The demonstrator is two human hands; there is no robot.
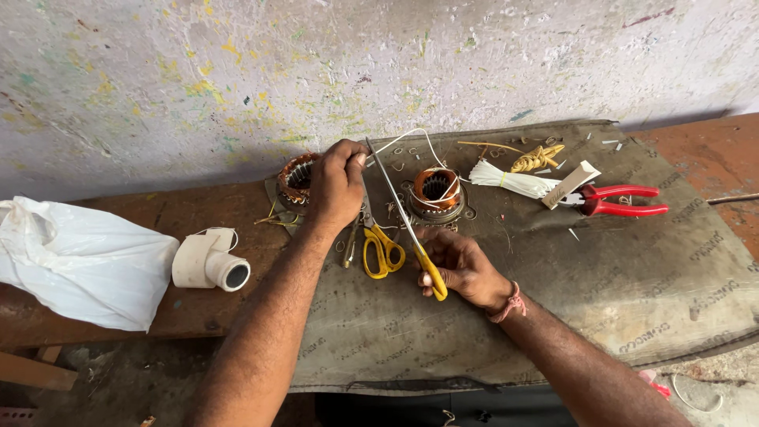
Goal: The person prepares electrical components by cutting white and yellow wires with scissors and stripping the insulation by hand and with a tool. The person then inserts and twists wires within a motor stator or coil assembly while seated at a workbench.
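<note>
My left hand (336,183) pinches a thin white cord (411,136) that loops back to a copper-wound motor stator (436,192) on the grey mat (632,277). My right hand (460,267) grips the yellow handle of a long thin metal tool (395,198), whose shaft slants up to my left fingertips. Yellow-handled scissors (382,247) lie on the mat between my hands. A second copper-wound stator (296,178) sits just behind my left hand, partly hidden by it.
Red-handled pliers (621,200), a bundle of white strips (510,181), a folded paper piece (571,183) and a yellowish bundle (536,158) lie at the right rear. At the left are a white plastic pipe fitting (209,261) and a white bag (79,261). A paint-speckled wall stands behind.
</note>
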